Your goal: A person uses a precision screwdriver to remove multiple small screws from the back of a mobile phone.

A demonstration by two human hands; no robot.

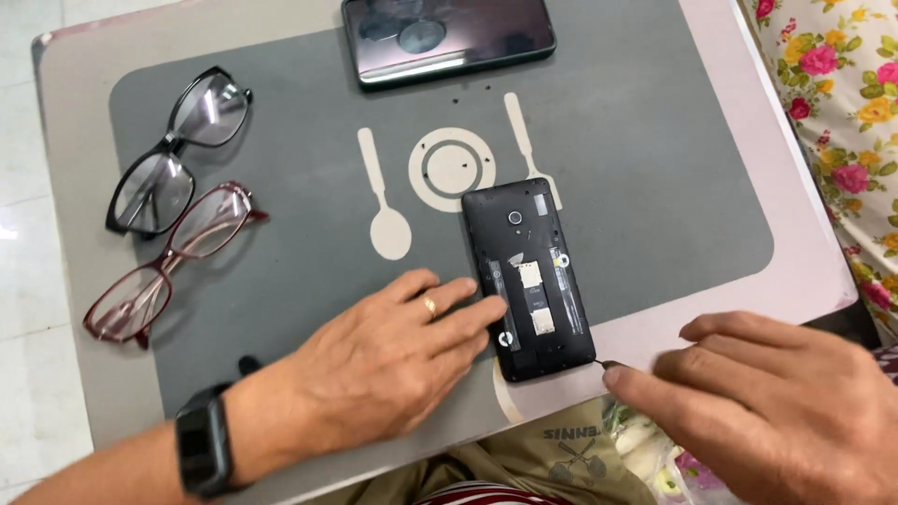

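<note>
A black phone with its back cover off lies face down on the grey table, its card slots and camera showing. My left hand rests flat beside it, fingertips pressed against the phone's left edge; a ring is on one finger and a black band on the wrist. My right hand sits at the table's near right edge, its fingertips pinching a thin dark tool whose tip touches the phone's lower right corner.
Black-framed glasses and dark red-framed glasses lie at the left. A second dark phone, screen up, sits at the far edge. A spoon, plate and fork design is printed mid-table. Floral fabric lies to the right.
</note>
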